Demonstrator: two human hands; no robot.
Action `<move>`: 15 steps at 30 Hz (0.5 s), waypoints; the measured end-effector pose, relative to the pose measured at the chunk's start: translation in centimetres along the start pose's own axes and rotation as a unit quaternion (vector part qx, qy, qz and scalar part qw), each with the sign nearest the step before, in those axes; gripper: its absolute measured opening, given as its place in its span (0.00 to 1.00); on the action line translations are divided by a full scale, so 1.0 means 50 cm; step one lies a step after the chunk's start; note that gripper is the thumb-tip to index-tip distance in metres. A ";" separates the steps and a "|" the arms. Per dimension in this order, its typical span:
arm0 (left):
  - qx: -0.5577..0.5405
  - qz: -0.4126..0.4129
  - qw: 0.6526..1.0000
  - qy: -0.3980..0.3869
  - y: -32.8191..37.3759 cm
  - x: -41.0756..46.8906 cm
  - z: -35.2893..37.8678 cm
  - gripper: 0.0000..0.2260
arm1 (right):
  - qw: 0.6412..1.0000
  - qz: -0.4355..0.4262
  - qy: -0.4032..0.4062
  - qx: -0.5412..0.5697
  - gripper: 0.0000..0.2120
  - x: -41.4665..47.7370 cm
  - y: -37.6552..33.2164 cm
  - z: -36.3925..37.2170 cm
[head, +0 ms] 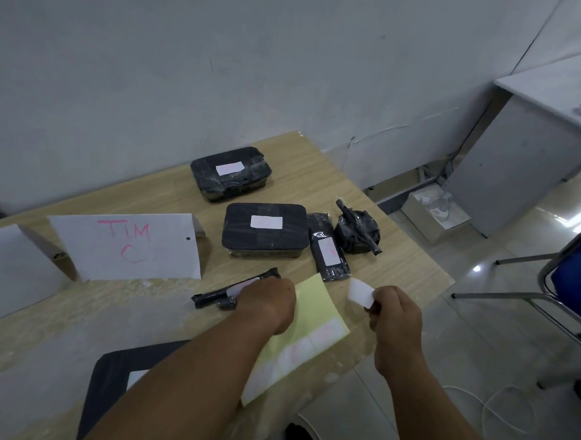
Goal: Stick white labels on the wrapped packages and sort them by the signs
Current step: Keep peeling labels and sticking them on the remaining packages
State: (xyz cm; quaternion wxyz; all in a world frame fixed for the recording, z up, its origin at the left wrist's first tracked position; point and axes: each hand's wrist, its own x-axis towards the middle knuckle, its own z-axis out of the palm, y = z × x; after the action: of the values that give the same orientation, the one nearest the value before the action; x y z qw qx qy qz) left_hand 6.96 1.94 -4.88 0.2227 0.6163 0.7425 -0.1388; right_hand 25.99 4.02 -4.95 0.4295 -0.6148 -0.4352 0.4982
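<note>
While the right hand (pixel 395 314) pinches a loose white label (pixel 361 293) between thumb and fingertips, holding it up off the surface (pixel 106 314), the left hand (pixel 267 303) is pressed down, fingers closed, over a slim black wrapped package (pixel 225 294) that already shows a strip of white on top. Between the two hands lies the yellow backing sheet (pixel 313 320), with a few pale labels left along its near edge. Just beyond the right hand sits a narrow labelled package (pixel 328 249), and beside that a lumpy black bundle (pixel 358 232) with no label that I can see. Past the left hand are two boxy wrapped packages, the nearer one (pixel 264 230) and the farther one (pixel 230 173), each wearing a white label. To the outside of the left hand stands a folded white sign (pixel 127 244) with pink lettering reading "TIM C", and another sign (pixel 3 270) further out. Under the left forearm lies a flat black package (pixel 119 382), close to the surface's near edge
</note>
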 end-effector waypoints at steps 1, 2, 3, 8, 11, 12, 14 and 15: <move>0.014 -0.004 1.000 0.022 0.004 -0.004 0.000 0.14 | 1.000 -0.005 0.002 -0.012 0.11 0.002 -0.002 0.002; 0.036 -0.003 0.997 0.064 0.008 -0.009 -0.001 0.14 | 0.999 -0.011 0.003 -0.034 0.11 0.002 -0.002 0.004; 0.049 0.000 0.991 0.123 0.011 -0.013 -0.003 0.15 | 0.998 -0.015 0.005 -0.056 0.11 0.002 0.000 0.007; -0.003 0.227 0.917 0.329 0.037 -0.022 -0.024 0.20 | 0.996 0.005 0.008 -0.091 0.10 -0.005 0.012 0.022; 0.008 0.250 0.913 0.323 0.051 -0.028 -0.024 0.25 | 0.997 0.026 -0.017 -0.075 0.09 -0.012 0.006 0.042; 0.011 0.240 0.916 0.322 0.054 -0.028 -0.021 0.24 | 0.997 0.038 -0.023 -0.057 0.09 -0.013 0.002 0.048; 0.003 0.221 0.915 0.338 0.056 -0.029 -0.017 0.21 | 0.997 0.060 -0.039 -0.022 0.08 -0.013 -0.007 0.054; -0.006 0.216 0.910 0.353 0.055 -0.031 -0.018 0.17 | 0.997 0.064 -0.050 -0.011 0.08 -0.012 -0.011 0.055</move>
State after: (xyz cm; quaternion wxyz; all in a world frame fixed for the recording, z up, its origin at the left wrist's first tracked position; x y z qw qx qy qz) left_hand 9.70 1.59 -3.13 -0.0261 0.7689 0.6224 0.1439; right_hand 23.12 3.84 -4.67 0.3682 -0.6201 -0.4214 0.5498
